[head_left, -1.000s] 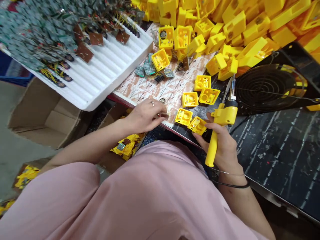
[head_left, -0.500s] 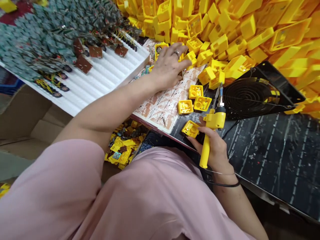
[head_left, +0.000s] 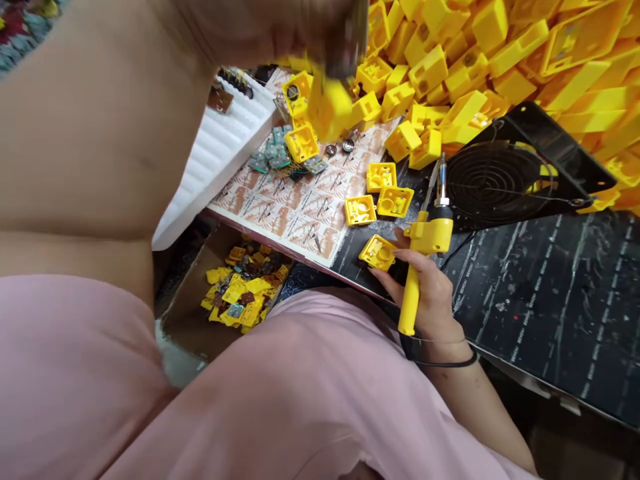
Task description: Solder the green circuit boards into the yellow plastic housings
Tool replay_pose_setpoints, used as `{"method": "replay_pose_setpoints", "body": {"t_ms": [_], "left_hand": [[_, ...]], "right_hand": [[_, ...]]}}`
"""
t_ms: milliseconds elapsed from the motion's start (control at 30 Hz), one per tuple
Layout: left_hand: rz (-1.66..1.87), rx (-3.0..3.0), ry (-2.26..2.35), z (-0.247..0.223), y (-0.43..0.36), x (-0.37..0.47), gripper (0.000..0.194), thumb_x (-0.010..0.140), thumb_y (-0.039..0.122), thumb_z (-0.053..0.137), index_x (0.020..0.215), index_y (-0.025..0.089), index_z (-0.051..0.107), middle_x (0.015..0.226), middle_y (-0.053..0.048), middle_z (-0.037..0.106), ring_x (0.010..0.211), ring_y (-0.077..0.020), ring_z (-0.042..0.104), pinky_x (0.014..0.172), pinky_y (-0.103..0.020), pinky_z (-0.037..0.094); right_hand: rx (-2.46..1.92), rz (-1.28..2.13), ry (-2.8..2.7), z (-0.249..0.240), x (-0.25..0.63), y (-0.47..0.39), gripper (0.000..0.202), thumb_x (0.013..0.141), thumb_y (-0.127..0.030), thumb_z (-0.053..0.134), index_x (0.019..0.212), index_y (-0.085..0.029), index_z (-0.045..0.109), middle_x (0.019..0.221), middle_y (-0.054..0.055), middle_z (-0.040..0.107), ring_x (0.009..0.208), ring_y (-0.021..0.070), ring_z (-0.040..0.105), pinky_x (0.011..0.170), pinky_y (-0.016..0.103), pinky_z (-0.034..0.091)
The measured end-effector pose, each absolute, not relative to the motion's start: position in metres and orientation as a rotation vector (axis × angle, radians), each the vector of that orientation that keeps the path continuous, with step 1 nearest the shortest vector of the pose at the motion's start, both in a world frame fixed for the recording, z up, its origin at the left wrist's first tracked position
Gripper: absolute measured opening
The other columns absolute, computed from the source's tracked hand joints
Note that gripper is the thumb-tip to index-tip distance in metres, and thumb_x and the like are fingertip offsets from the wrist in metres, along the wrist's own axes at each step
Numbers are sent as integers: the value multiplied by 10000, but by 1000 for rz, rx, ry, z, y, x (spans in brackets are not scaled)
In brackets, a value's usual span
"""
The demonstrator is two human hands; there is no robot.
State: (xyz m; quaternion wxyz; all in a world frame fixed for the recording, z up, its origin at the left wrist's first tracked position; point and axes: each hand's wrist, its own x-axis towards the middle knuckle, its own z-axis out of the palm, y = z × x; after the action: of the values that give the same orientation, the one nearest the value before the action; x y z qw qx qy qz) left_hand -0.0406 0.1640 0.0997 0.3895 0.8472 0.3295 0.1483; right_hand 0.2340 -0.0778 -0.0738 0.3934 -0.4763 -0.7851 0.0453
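My left hand (head_left: 280, 30) is raised close to the camera at the top and smeared by motion. A blurred yellow plastic case (head_left: 330, 110) hangs below its fingers and seems to be in its grip. My right hand (head_left: 433, 290) is wrapped round a yellow gun-shaped soldering iron (head_left: 431, 235), whose metal tip points away from me. The same hand's thumb and finger touch a small open yellow case (head_left: 378, 253) at the bench edge. Beyond it lie three more open cases (head_left: 395, 201). Small round speakers (head_left: 349, 145) and green circuit boards (head_left: 277, 155) lie near the left hand.
A large heap of yellow cases (head_left: 475, 80) covers the back. A black fan (head_left: 500, 187) leans to the right of the iron. White ridged foam (head_left: 210, 150) stands at left. Below the bench edge, a cardboard box (head_left: 187, 320) holds yellow parts and boards.
My left hand has lifted from the cases at the back towards the camera, bringing a yellow case up. My right hand stays with the soldering iron and the small case.
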Motion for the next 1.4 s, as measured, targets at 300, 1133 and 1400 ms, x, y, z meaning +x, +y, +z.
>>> {"method": "replay_pose_setpoints", "body": {"t_ms": [300, 1133, 1400], "left_hand": [[-521, 2713, 437, 21, 43, -20, 247, 988, 203, 542, 975, 288, 774, 1158, -40, 787, 1222, -237, 672, 1173, -416, 403], [746, 2134, 1125, -48, -7, -62, 258, 939, 354, 602, 905, 189, 797, 965, -49, 737, 847, -157, 680, 810, -297, 530], [710, 1650, 1041, -41, 5, -62, 255, 851, 392, 680, 869, 157, 778, 815, -31, 785, 717, -137, 691, 678, -241, 538]], "right_hand": [[-1255, 17, -2063, -68, 248, -80, 546, 870, -290, 860, 1330, -269, 567, 1250, 82, 774, 977, 230, 792, 845, 346, 649], [-1076, 40, -2134, -54, 199, -58, 524, 895, -219, 820, 1335, -276, 540, 1191, 65, 773, 1057, 237, 776, 968, 391, 619], [-1068, 44, -2258, -50, 173, -39, 374, 995, -341, 702, 1326, -261, 547, 997, 37, 726, 915, 230, 700, 917, 390, 557]]}}
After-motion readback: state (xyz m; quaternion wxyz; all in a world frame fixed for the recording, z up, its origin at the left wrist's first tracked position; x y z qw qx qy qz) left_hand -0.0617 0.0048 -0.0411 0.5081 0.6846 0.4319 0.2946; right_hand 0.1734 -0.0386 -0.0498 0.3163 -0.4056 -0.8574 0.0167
